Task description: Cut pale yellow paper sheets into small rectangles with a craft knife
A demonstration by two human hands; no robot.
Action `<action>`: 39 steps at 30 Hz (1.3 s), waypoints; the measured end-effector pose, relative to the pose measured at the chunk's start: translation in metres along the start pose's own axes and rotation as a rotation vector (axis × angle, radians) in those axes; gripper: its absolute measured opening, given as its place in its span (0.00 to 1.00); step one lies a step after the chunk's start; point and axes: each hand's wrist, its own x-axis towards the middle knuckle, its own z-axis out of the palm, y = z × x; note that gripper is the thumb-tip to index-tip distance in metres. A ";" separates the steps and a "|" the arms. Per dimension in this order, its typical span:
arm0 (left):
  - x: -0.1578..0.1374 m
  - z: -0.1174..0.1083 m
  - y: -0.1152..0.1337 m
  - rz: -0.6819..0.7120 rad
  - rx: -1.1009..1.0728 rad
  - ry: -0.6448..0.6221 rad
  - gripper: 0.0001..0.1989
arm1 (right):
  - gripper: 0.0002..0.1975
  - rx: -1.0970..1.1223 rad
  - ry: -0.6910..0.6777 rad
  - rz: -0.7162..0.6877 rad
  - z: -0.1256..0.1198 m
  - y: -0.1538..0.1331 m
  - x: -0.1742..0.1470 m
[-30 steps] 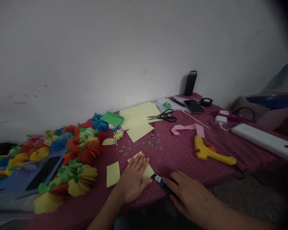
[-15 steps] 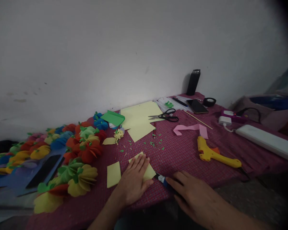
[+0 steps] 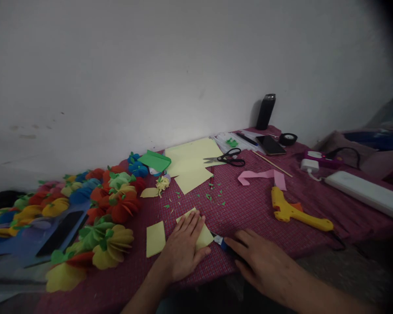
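By the front edge of the worktop (image 3: pixel 216 265), the left hand (image 3: pixel 185 249) lay flat on paper (image 3: pixel 204 238), seemingly light, creasable, best taken by edges; the right grip (image 3: pixel 260 264) held a cutter (image 3: pixel 220 241).

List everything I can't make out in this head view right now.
All in the head view:
1. Most of the blue-and-black cutter: hidden by the right grip.
2. Middle of the pale-yellow paper: covered by the left grip.
3. Far end of the long white device: cut off by the right edge.
4. Number of green scraps: too small to count surely.
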 end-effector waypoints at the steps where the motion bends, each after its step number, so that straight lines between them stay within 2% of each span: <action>1: 0.000 0.000 0.000 -0.001 -0.003 -0.003 0.32 | 0.21 -0.003 0.009 -0.005 -0.001 0.001 -0.001; 6: 0.001 -0.002 -0.001 -0.003 -0.025 0.003 0.33 | 0.20 0.000 0.006 -0.014 -0.001 0.002 -0.003; 12: 0.004 0.003 -0.010 -0.086 0.022 0.074 0.26 | 0.21 0.009 -0.033 0.008 -0.001 0.002 -0.001; 20: 0.003 0.012 -0.013 -0.088 0.057 0.092 0.25 | 0.21 0.013 -0.026 0.001 0.003 0.001 0.007; 34: 0.004 0.009 -0.011 -0.094 0.031 0.062 0.26 | 0.21 0.013 -0.066 0.009 -0.005 0.005 0.007; 39: 0.004 0.008 -0.011 -0.089 0.044 0.062 0.26 | 0.20 0.009 -0.054 -0.005 -0.002 0.005 0.016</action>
